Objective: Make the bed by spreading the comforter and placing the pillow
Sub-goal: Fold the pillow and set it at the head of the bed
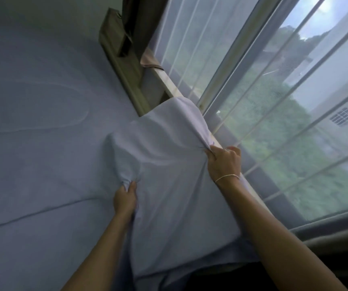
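Left hand (125,199) and right hand (223,161), fingers clenched on bunched cloth of the pillow (169,156). Long axis running away toward the headboard (124,66), beside the window (274,101); left hand nearer. Lying on the spread comforter (43,143). Near end cut off below.

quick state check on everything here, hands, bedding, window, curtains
left hand: grips a bunched fold of the comforter
right hand: grips the comforter's edge by the window
comforter: lifted, creased, not spread
bed: covered, fairly smooth
sheer curtain: drawn across the window
dark curtain: pulled aside
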`<move>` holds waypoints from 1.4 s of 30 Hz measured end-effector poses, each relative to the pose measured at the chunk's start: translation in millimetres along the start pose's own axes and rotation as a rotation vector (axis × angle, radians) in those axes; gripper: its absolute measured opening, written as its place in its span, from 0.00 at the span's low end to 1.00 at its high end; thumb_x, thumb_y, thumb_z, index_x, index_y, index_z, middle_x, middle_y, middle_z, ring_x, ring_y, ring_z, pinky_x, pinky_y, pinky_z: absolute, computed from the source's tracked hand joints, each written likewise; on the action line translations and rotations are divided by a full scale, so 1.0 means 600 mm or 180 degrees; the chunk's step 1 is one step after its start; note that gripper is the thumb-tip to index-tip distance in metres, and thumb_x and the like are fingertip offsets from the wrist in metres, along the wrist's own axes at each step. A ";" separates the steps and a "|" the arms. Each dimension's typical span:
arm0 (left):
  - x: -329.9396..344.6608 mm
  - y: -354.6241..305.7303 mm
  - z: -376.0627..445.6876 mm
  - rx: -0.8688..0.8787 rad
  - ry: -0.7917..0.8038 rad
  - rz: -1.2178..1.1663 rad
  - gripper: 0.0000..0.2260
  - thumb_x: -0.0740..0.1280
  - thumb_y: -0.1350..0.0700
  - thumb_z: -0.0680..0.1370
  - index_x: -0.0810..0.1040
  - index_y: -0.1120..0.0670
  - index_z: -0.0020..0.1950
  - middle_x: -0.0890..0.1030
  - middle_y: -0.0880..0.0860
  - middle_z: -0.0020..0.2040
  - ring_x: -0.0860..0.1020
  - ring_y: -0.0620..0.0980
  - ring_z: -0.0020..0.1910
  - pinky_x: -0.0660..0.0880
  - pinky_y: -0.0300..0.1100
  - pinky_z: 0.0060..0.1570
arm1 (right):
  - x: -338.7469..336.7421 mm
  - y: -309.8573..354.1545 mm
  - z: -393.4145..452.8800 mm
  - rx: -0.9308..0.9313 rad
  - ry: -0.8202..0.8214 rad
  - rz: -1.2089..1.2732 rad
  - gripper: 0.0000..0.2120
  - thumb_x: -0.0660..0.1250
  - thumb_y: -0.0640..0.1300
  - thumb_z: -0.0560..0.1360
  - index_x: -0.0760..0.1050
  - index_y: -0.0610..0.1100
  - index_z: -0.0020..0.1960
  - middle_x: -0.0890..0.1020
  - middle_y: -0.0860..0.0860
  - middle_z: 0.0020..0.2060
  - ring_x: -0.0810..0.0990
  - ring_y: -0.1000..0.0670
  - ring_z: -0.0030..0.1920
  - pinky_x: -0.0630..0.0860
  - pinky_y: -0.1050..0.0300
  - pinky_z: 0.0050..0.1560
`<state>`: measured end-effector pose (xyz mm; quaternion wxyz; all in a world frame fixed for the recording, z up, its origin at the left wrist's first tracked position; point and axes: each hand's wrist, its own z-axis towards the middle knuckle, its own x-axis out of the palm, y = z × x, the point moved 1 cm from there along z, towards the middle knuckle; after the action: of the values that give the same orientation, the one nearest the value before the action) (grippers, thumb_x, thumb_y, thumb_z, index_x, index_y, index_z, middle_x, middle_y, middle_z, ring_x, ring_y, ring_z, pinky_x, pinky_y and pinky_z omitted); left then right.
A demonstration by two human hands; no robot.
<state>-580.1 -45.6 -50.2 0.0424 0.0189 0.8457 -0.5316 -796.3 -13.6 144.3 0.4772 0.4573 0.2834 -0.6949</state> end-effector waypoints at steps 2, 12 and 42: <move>0.055 0.016 -0.009 -0.0099 0.0139 -0.0122 0.14 0.60 0.49 0.80 0.77 0.59 0.48 0.80 0.58 0.50 0.78 0.58 0.52 0.73 0.48 0.52 | 0.010 -0.020 0.020 -0.0194 -0.0095 -0.0164 0.09 0.65 0.47 0.70 0.82 0.45 0.39 0.81 0.42 0.25 0.79 0.39 0.28 0.66 0.52 0.55; 0.120 0.066 0.049 -0.0624 -0.0083 -0.0253 0.17 0.64 0.44 0.75 0.77 0.57 0.54 0.78 0.55 0.57 0.77 0.54 0.54 0.73 0.45 0.56 | 0.085 -0.044 0.014 -0.0182 0.0145 -0.0146 0.05 0.68 0.37 0.65 0.77 0.46 0.36 0.78 0.47 0.22 0.77 0.43 0.26 0.67 0.51 0.58; 0.075 0.081 0.016 0.0884 -0.0404 0.0803 0.12 0.61 0.53 0.79 0.75 0.61 0.56 0.77 0.61 0.53 0.76 0.58 0.53 0.70 0.46 0.53 | 0.044 -0.083 -0.019 -0.0214 0.0897 0.1201 0.29 0.65 0.49 0.74 0.62 0.48 0.72 0.71 0.47 0.69 0.70 0.43 0.67 0.66 0.44 0.67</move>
<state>-620.7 -34.0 -102.1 0.1589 0.0970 0.7508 -0.6337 -841.5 4.6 113.6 0.5693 0.5784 0.2797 -0.5129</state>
